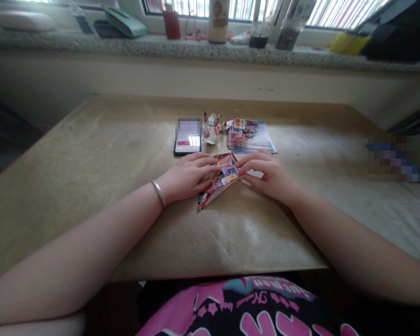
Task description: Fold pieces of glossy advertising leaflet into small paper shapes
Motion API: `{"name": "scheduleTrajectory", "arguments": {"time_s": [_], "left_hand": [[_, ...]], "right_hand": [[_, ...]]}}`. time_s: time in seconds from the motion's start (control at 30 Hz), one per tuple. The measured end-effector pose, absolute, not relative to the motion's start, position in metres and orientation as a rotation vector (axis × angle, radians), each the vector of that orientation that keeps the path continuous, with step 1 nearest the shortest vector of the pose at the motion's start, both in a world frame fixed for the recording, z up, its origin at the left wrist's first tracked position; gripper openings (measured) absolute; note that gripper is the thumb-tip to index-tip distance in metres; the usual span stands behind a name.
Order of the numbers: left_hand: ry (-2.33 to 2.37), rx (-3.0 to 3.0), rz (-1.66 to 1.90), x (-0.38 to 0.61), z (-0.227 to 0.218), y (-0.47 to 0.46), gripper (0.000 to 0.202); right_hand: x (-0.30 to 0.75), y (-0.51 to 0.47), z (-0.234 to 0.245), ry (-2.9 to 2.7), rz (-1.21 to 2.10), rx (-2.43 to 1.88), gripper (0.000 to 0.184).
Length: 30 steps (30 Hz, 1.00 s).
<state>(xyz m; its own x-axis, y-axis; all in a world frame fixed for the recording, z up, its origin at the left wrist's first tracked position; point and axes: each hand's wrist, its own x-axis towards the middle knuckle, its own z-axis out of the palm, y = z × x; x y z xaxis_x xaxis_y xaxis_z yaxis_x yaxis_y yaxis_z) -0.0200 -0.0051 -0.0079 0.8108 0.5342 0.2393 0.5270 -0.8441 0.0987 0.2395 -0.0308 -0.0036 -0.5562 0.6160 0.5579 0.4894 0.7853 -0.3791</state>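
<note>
A sheet of colourful printed paper [227,171], folded into a pointed shape, lies on the table in front of me. My left hand [192,175], with a silver bangle at the wrist, rests on its left side, fingers stretched out over the paper. At the paper's right edge, the thumb and fingers of my right hand [264,175] close on it in a pinch. Part of the paper is hidden under my left fingers. Just beyond it is a stack of glossy printed sheets [254,137]. Left of the stack sits a crumpled-looking folded paper piece [213,128].
A phone [188,144] with its screen lit lies beyond my left hand, partly blurred out. Something blue and pixelated [399,161] is at the table's right edge. Bottles and jars, including a red-brown container [171,23], stand on the speckled windowsill [154,46].
</note>
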Motion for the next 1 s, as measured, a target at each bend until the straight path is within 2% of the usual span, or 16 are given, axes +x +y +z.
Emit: {"name": "scheduleTrajectory", "arguments": {"time_s": [0.47, 0.67, 0.87, 1.0], "left_hand": [[1.038, 2.93, 0.105, -0.017, -0.005, -0.008, 0.051], [1.037, 2.944, 0.052, -0.016, -0.005, -0.008, 0.052], [0.995, 2.906, 0.23, -0.016, -0.004, -0.007, 0.057], [0.985, 2.807, 0.359, -0.017, -0.006, -0.005, 0.06]], "right_hand": [[0.264, -0.028, 0.006, -2.632, 0.407, -0.845, 0.032], [0.257, -0.033, 0.006, -2.59, 0.414, -0.973, 0.018], [0.244, -0.041, 0.002, -2.591, 0.22, -1.124, 0.043], [0.239, -0.043, 0.0, -2.594, 0.195, -1.156, 0.05]]}}
